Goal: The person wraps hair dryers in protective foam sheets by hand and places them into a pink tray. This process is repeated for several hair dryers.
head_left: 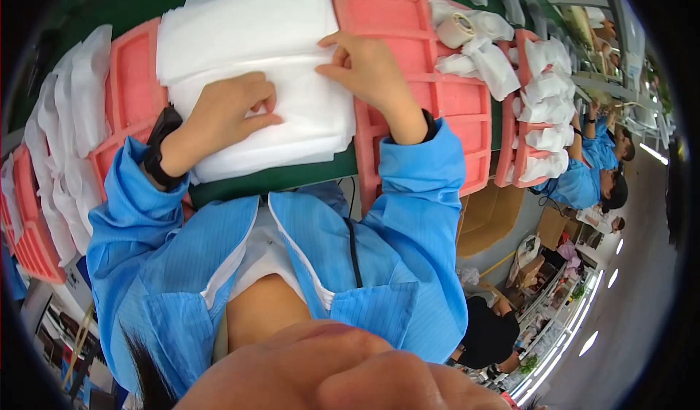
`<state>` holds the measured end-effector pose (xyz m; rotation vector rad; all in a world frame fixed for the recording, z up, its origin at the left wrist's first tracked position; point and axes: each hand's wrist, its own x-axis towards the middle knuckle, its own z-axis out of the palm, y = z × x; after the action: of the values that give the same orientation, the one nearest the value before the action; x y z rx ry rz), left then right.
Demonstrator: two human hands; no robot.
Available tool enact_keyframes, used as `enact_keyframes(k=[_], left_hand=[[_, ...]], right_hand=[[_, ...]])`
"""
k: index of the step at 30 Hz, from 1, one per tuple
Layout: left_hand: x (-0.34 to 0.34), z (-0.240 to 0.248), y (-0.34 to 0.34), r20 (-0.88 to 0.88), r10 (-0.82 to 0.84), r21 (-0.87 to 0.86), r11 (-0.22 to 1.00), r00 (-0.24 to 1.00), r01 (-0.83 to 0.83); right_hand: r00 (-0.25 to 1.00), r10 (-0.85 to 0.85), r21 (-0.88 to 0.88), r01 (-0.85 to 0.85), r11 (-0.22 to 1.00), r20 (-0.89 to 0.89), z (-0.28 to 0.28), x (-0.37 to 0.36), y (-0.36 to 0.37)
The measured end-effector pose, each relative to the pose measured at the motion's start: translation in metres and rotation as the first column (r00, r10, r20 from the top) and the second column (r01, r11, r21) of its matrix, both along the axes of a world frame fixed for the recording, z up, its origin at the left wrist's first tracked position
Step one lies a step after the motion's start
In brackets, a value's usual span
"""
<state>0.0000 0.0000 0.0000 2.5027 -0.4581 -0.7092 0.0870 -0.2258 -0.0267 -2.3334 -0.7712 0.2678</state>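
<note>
A stack of thin white sheets (313, 122) lies before me, with a second white pile (240, 27) just beyond it, partly overlapping. Over the left part of the near stack is my left hand (235, 111), its fingers loosely curled and the thumb apart from them. My right hand (364, 66) rests at the right edge of the sheets, near the seam between the two piles. Its thumb and forefinger are bent and apart, and nothing shows between them.
Pink compartment trays (456, 122) flank the sheets on the right, with a roll of tape (456, 29) and white wrapped pieces (490, 64) on them. At the left, more white wrapped pieces (89, 93) lie by another pink tray (135, 78). Co-workers in blue sit farther right.
</note>
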Motion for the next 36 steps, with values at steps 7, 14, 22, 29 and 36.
enact_keyframes(k=[7, 14, 22, 29, 36], left_hand=[[0.016, -0.011, 0.037, 0.595, 0.336, -0.38, 0.918, 0.73, -0.113], [0.019, -0.046, 0.035, 0.633, 0.132, 0.096, 0.964, 0.763, -0.246], [0.022, -0.05, 0.031, 0.655, 0.122, 0.104, 0.963, 0.745, -0.25], [0.019, -0.051, 0.033, 0.665, 0.121, 0.102, 0.963, 0.737, -0.251], [0.021, -0.052, 0.032, 0.668, 0.113, 0.106, 0.964, 0.736, -0.244]], right_hand=[[0.999, -0.031, 0.037, 0.031, 0.999, -0.015, 0.012, -0.006, -0.005], [0.679, -0.445, 0.195, 0.414, 0.889, 0.584, 0.06, 0.035, -0.09], [0.854, -0.419, -0.385, 0.515, 0.765, 0.31, 0.036, 0.101, -0.211], [0.871, -0.201, -0.376, 0.389, 0.841, 0.449, 0.04, 0.1, -0.198], [0.579, 0.213, -0.461, 0.322, 0.827, 0.787, 0.056, 0.089, -0.189]])
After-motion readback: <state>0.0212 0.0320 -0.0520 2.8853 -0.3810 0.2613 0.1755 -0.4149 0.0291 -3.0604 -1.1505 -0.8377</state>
